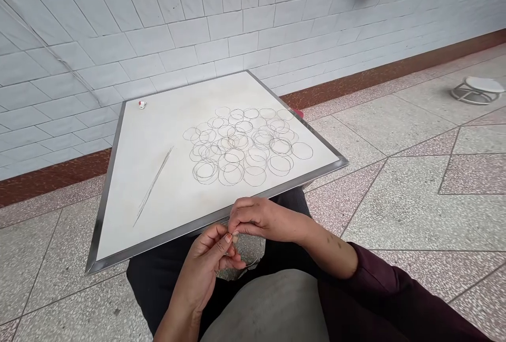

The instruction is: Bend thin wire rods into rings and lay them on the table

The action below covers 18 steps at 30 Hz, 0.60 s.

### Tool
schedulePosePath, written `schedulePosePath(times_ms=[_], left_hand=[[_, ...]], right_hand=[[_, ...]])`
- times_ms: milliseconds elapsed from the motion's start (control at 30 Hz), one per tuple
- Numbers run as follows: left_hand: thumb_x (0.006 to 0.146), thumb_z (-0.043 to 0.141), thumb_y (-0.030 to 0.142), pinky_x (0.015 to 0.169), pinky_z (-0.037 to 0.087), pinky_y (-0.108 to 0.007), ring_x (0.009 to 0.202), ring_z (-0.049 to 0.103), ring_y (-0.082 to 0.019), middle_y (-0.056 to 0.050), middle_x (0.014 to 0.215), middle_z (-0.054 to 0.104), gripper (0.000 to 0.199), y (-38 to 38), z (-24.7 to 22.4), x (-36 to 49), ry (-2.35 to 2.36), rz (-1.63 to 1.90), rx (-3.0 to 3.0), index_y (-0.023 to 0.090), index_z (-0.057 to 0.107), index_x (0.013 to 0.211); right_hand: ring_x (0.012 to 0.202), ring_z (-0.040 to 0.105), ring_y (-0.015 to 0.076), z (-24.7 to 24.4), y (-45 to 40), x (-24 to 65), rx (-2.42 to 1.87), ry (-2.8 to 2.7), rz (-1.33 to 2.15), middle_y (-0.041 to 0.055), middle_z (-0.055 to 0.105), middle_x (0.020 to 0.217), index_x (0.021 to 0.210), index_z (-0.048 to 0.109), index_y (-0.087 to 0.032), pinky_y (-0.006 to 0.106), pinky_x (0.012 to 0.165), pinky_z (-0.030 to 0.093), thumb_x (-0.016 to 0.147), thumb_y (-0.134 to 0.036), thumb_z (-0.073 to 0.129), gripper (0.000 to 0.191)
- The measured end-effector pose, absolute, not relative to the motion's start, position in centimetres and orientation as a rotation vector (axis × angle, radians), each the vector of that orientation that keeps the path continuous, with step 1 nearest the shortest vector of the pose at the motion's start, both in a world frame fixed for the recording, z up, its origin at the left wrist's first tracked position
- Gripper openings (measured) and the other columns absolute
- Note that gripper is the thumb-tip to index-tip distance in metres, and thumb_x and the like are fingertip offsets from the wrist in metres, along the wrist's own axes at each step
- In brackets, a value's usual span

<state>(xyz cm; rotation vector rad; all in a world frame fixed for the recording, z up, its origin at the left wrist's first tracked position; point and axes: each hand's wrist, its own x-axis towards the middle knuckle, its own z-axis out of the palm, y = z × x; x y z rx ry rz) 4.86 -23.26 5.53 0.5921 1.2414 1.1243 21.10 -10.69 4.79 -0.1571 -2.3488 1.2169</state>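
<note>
In front of my lap, just below the table's near edge, my left hand [215,252] and my right hand [256,218] meet at the fingertips. Both pinch a thin wire [252,264], which curves in a loop beneath them; the pinched part is hidden by the fingers. On the white tabletop [166,120] ahead lie many overlapping wire rings [243,174], spread over its middle and right. Several straight wires [154,185] rest in a narrow bundle to the left of the rings.
A metal edge strip [158,251] frames the square table. At its far left corner sits a small white and red object [142,104]. Behind the table runs a white tiled wall [190,41]. A low white stool [478,89] stands on the floor far right.
</note>
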Motion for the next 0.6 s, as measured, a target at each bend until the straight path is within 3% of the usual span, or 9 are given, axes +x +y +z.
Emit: schedulePosePath(times_ms=[233,400,600], left_hand=[[0.074,0.081,0.036,0.065,0.059,-0.037,0.064,0.057,-0.016,0.000,0.066,0.056,0.021,-23.25,5.12,4.72,1.138,1.138,0.486,0.018,0.071,0.074],[0.073,0.082,0.034,0.068,0.060,-0.039,0.078,0.057,-0.019,-0.004,0.077,0.060,0.019,-23.27,5.02,4.81,1.111,1.191,0.434,0.018,0.072,0.077],[0.077,0.076,0.032,0.066,0.059,-0.039,0.081,0.055,-0.020,-0.005,0.082,0.057,0.016,-23.35,5.50,5.13,1.114,1.175,0.471,0.017,0.070,0.075]], right_hand=[[0.080,0.061,0.0109,4.31,-10.48,21.17,-0.218,-2.295,1.304,0.0019,0.061,0.090,0.098,0.070,-0.018,0.021,0.073,0.051,0.092,-0.027,0.070,0.011],[0.083,0.061,0.0123,4.47,-10.48,21.38,-0.213,-2.270,1.255,0.0038,0.060,0.092,0.100,0.070,-0.018,0.024,0.074,0.052,0.096,-0.022,0.064,0.009],[0.086,0.061,0.0116,4.24,-10.52,21.15,-0.170,-2.265,1.252,0.0029,0.058,0.093,0.100,0.072,-0.019,0.023,0.077,0.052,0.096,-0.021,0.063,0.010]])
